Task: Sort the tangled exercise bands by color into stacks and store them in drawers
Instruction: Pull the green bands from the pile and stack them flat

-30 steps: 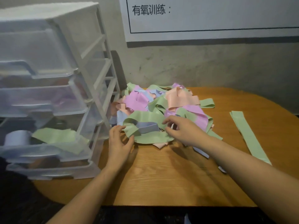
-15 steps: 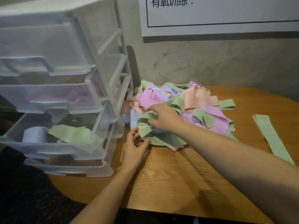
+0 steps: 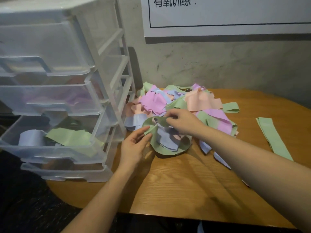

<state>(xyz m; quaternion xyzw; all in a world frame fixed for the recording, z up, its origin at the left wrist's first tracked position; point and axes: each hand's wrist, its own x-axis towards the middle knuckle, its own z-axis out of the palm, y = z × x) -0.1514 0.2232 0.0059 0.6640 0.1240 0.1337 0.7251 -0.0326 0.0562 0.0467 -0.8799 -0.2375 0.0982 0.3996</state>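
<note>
Rough grey plaster wall (image 3: 218, 64) straight ahead, scuffed and stained. White paper sign (image 3: 227, 15) taped high on it, black border line and printed characters, casting a dark shadow band below. Round-edged wooden table (image 3: 185, 182) pushed against the wall, warm orange grain. Dark floor (image 3: 25, 207) lower left. Dim, soft light, faint shadows across the wood.

Both hands on one green band (image 3: 170, 149) at the tangled pile's (image 3: 181, 106) near edge: left hand (image 3: 136, 145) pinching, right hand (image 3: 182, 122) gripping.
</note>
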